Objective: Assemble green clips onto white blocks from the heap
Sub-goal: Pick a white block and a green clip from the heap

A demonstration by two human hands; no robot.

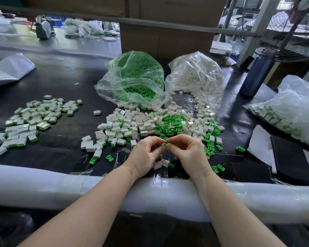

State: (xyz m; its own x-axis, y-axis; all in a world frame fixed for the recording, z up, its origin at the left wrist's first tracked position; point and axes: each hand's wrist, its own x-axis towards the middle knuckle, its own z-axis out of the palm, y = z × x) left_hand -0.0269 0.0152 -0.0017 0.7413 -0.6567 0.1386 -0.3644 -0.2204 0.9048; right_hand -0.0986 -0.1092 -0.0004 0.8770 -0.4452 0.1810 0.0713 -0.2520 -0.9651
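A mixed heap (pixel 161 122) of white blocks and green clips lies on the black table just beyond my hands. My left hand (pixel 144 155) and my right hand (pixel 189 152) meet above the table's near edge, fingertips together. Between them sits a small green clip (pixel 164 144), pinched by my right thumb and fingers; my left fingers curl against it too. What else my left hand holds is hidden. Two white blocks (pixel 161 163) lie under my hands. Finished blocks with green ends (pixel 30 122) are spread at the left.
An open bag of green clips (pixel 134 81) and a bag of white blocks (pixel 196 77) stand behind the heap. A blue bottle (pixel 257 72) and another filled bag (pixel 289 111) are at the right. White foam padding (pixel 61 188) covers the near edge.
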